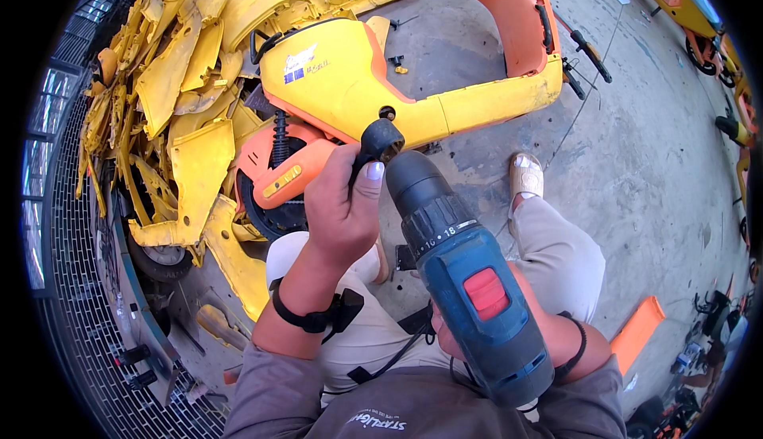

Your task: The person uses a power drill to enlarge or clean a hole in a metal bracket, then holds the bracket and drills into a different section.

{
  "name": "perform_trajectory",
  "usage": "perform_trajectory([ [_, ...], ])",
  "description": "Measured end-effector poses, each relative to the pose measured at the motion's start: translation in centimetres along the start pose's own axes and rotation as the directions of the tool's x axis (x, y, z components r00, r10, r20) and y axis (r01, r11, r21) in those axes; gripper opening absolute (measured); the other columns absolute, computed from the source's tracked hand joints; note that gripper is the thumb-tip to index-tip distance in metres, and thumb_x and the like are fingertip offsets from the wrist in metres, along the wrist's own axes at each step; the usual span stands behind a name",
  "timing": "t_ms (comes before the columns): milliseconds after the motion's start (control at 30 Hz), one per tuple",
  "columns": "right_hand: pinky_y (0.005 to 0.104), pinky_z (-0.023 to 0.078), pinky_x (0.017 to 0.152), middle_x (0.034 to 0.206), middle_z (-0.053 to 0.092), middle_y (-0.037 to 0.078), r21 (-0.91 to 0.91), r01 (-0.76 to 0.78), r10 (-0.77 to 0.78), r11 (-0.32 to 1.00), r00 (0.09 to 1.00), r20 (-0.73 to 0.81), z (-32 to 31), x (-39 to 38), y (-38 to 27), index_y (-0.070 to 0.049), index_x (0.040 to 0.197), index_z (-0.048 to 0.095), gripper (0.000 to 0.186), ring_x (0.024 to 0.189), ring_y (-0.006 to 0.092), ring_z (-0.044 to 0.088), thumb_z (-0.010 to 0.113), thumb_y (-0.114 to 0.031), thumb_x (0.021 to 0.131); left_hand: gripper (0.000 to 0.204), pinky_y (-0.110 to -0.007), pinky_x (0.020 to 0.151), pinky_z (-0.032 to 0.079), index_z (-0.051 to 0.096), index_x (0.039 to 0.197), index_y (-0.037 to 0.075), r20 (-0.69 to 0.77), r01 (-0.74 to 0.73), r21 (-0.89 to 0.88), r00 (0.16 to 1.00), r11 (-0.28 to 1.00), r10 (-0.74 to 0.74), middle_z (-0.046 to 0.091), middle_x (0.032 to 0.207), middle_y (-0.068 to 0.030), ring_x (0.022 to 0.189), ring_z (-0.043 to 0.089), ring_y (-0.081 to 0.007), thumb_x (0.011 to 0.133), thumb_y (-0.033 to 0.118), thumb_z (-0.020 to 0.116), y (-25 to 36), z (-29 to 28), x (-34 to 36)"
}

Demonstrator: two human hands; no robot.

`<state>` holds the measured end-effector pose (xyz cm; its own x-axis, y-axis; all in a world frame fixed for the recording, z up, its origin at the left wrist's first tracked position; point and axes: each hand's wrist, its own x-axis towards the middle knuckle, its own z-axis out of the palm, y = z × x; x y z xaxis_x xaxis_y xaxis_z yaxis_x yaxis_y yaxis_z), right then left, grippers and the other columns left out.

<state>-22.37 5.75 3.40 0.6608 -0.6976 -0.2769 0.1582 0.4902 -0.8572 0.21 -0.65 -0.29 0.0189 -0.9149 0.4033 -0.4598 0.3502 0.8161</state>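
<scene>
My left hand (pixel 342 208) is closed on a small black ring-shaped part (pixel 380 141), holding it upright just left of the drill's chuck. My right hand (pixel 449 332), mostly hidden under a blue and black cordless drill (pixel 453 256) with a red switch, grips it with the chuck pointing away from me. Whether the drill touches the black part I cannot tell. Behind both lies a yellow and orange scooter body (pixel 485 105), with a small round hole (pixel 388 112) just above the part and an orange piece (pixel 278 161) around a black spring and wheel.
A tall pile of yellow plastic panels (pixel 171 89) fills the left, beside a brick wall. More scooters (pixel 699 26) stand along the far right. An orange panel (pixel 636 332) lies at lower right, near scattered dark parts (pixel 707 336). My feet are either side of me on concrete.
</scene>
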Motion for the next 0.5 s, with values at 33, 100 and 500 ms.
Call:
perform_trajectory([
  [33,0.0348,0.051,0.072,0.092,0.064,0.012,-0.007,-0.010,0.010,1.000,1.000,0.009,-0.1,0.0,0.0,-0.002,0.109,0.058,0.044,0.081,0.0262,0.065,0.069,-0.032,0.079,0.017,-0.026,0.059,0.043,0.061,0.104,-0.002,-0.006,0.006,-0.004,1.000,1.000,-0.006,0.057,0.072,-0.0065,0.062,0.052,-0.0122,0.097,0.013,0.058,0.1,0.0,0.0],
  [100,0.0349,0.052,0.073,0.094,0.065,0.012,-0.010,-0.029,0.029,1.000,0.999,0.035,-0.1,-0.3,-0.1,-0.003,0.111,0.058,0.048,0.083,0.0276,0.066,0.073,-0.032,0.075,0.017,-0.025,0.059,0.043,0.061,0.104,-0.002,-0.013,0.011,-0.005,1.000,1.000,-0.011,0.057,0.072,-0.0063,0.062,0.051,-0.0118,0.097,0.013,0.057,0.1,0.0,0.0],
  [500,0.0319,0.055,0.069,0.092,0.069,0.011,-0.215,0.138,-0.131,0.967,0.990,0.048,-0.2,-0.1,-1.2,-0.002,0.108,0.061,0.042,0.081,0.0237,0.069,0.079,-0.018,0.074,0.017,-0.024,0.059,0.042,0.060,0.104,-0.002,-0.035,0.054,-0.073,0.998,0.996,-0.057,0.056,0.071,-0.0041,0.063,0.050,-0.0093,0.098,0.014,0.057,-0.2,0.1,-0.1],
])
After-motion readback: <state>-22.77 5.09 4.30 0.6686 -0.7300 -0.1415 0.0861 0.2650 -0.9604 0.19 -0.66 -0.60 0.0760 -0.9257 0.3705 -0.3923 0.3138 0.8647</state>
